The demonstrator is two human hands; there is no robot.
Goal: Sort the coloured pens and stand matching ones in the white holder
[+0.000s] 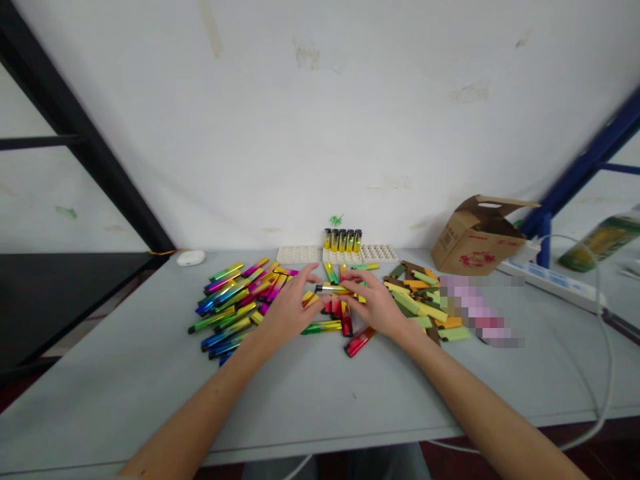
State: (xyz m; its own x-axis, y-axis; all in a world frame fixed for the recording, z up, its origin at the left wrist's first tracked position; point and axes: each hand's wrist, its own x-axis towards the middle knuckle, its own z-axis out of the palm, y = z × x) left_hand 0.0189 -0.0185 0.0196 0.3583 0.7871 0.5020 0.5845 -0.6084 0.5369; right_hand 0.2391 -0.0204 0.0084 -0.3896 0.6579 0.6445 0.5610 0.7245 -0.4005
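A yellow and silver lighter (pixel 334 289) lies level between my two hands, its dark end toward the left. My right hand (pixel 376 305) has its fingers at the yellow end and grips it. Around the dark end, my left hand (pixel 290 308) is open, thumb and fingers apart. Under and beside the hands are red lighters (pixel 347 320) and a green-yellow lighter (pixel 323 327). Several yellow lighters (pixel 343 241) stand upright in a white holder (pixel 342 256) by the wall.
Shiny multicoloured lighters (pixel 233 303) are heaped at left, and matte green, yellow and orange ones (pixel 415 303) at right. White racks (pixel 298 254) (pixel 379 253) flank the holder. Farther right are a cardboard box (pixel 477 237), a power strip (pixel 555 283) and a cable. A white case (pixel 191 258) sits back left.
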